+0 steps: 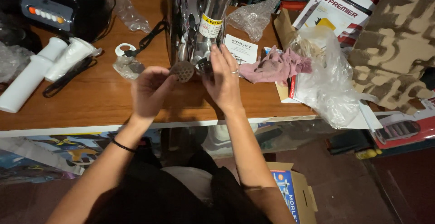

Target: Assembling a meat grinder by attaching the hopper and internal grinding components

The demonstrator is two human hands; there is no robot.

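Wooden table [104, 97], cluttered. Left hand [149, 90] pinches a round perforated metal disc [182, 71] at its fingertips, 12 o'clock of table centre. Right hand [223, 81] lies flat, fingers together, against the shiny metal appliance [199, 20]. Pink cloth [276, 65] at 3 o'clock, white cylinders [41, 70] at 9.

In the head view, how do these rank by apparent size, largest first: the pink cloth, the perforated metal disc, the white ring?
1. Pink cloth
2. Perforated metal disc, held in the left hand
3. White ring; disc and ring look close, and the disc is nearer.
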